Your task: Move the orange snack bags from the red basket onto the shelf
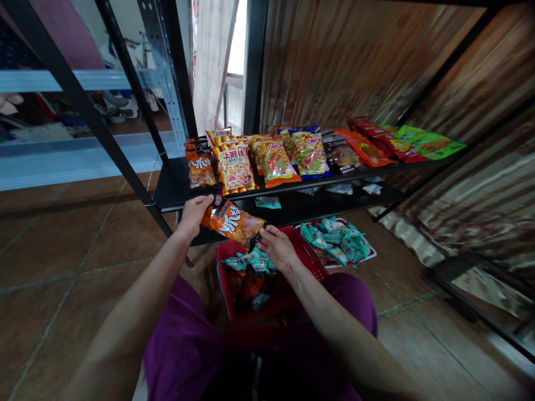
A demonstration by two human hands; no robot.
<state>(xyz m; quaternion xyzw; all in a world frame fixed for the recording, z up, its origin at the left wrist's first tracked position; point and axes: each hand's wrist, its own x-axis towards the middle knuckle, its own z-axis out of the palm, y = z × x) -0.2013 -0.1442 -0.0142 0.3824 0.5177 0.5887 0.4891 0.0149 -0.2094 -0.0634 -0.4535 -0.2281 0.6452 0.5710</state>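
An orange and black snack bag (234,220) is stretched between my two hands, tilted down to the right, in front of the shelf. My left hand (196,213) pinches its upper left end. At the lower right end, the fingers of my right hand (276,245) are closed on its black edge. Under the bag stands a red basket (228,303) holding small teal packets (254,260) and orange packs. A matching orange snack bag (201,169) stands at the left end of the black shelf (173,186), just beyond my left hand.
Along the shelf stand red-yellow bags (234,167), noodle snack bags (273,159), a dark bag (341,151) and a green bag (430,142). A lower shelf (311,207) carries a teal packet. Right of the basket, a white-rimmed tray (371,253) holds teal packets. Black posts (100,120) rise at left.
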